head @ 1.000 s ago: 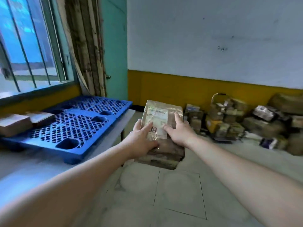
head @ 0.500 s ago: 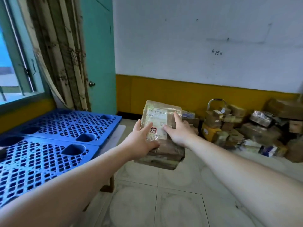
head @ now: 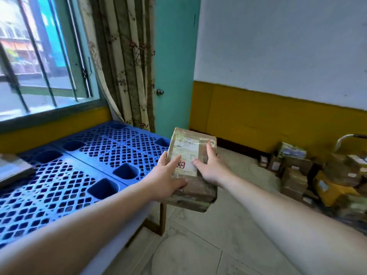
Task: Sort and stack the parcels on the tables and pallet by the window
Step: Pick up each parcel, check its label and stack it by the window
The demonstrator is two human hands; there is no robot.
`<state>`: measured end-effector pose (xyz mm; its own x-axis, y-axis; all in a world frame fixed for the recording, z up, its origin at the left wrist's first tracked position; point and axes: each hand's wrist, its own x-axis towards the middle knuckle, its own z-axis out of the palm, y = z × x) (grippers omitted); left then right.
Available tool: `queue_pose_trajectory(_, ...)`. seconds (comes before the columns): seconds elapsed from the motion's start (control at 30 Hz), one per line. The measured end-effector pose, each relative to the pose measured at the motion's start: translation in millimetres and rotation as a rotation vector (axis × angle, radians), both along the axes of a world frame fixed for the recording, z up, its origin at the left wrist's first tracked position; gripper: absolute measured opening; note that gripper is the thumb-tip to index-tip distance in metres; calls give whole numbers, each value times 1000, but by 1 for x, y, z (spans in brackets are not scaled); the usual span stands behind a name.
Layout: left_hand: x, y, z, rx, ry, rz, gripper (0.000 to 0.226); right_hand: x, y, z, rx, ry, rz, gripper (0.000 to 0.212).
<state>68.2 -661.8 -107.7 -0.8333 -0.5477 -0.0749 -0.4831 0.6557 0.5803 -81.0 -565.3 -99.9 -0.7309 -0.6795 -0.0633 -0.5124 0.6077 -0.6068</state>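
Both hands, left hand [head: 168,180] and right hand [head: 208,167], still grip the taped parcel [head: 191,169], now swung back beside the blue pallet's [head: 79,167] right edge, ready for stacking

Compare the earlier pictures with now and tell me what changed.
The view swung left: the blue pallet and window fill more of the frame, and the floor pile of parcels slid right. The parcel now overlaps the pallet's edge. Unchanged: left hand and right hand grip it.
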Motion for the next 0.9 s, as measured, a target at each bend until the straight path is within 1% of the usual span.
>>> queue_pose_trajectory(0.1,1,-32,-13,50,-25,124,88,-9,-50,-14,48,-20,113,86)
queue_pose_trajectory(0.23,22,-77,-30,95,-32,280,84,1,-119,-29,109,-58,280,86)
queue_pose_trajectory(0.43,68,-149,-45,173,15,509,81,40,-231,-42,152,-104,492,85)
queue_pose_trajectory(0.5,85,-174,-51,167,10,577,81,58,-268,-47,166,-102,555,85)
queue_pose_trajectory(0.67,118,-225,-70,184,3,744,79,96,-348,-64,239,-57,708,81)
queue_pose_trajectory(0.77,132,-249,-81,202,46,836,78,115,-390,-72,282,-2,792,78)
queue_pose_trajectory(0.9,144,-286,-87,157,65,952,77,133,-448,-75,294,38,908,78)
